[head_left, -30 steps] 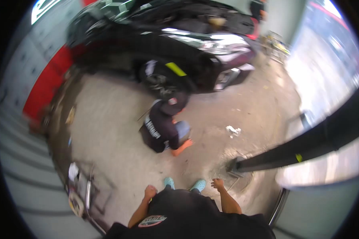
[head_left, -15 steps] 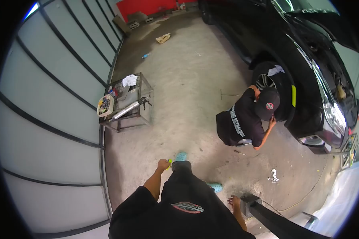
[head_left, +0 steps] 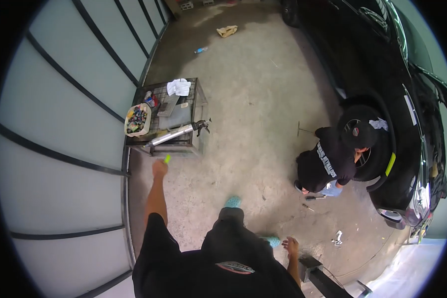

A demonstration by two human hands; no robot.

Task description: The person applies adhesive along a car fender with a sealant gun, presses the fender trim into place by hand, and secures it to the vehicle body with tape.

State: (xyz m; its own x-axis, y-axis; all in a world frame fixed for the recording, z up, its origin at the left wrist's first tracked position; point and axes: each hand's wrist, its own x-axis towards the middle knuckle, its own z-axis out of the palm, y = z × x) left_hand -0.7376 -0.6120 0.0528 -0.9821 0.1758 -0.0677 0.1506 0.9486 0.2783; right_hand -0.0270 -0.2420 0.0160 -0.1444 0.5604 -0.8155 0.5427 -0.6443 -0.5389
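My left hand (head_left: 160, 168) is closed on a small yellow-green object (head_left: 167, 159), just in front of the near edge of a metal table (head_left: 198, 107). On that table lie a silver grease gun (head_left: 173, 134), a basket of small parts (head_left: 137, 120), a white cloth (head_left: 179, 87) and flat metal pieces. Low and to the right, my right hand (head_left: 290, 245) hangs beside my leg with its fingers apart and nothing in it. It is near the foot of a dark post (head_left: 311, 268).
A co-worker (head_left: 328, 159) crouches at the wheel (head_left: 366, 159) of a black car (head_left: 362, 69). Tools (head_left: 316, 198) and a white scrap (head_left: 337, 238) lie on the floor. A panelled wall (head_left: 74, 119) runs along the left. A bottle (head_left: 200, 50) and brown paper (head_left: 227, 32) lie farther off.
My view has turned left and I am nearer the metal table. My left arm has stretched forward and left with the yellow-green object. The co-worker's arms have shifted at the wheel.
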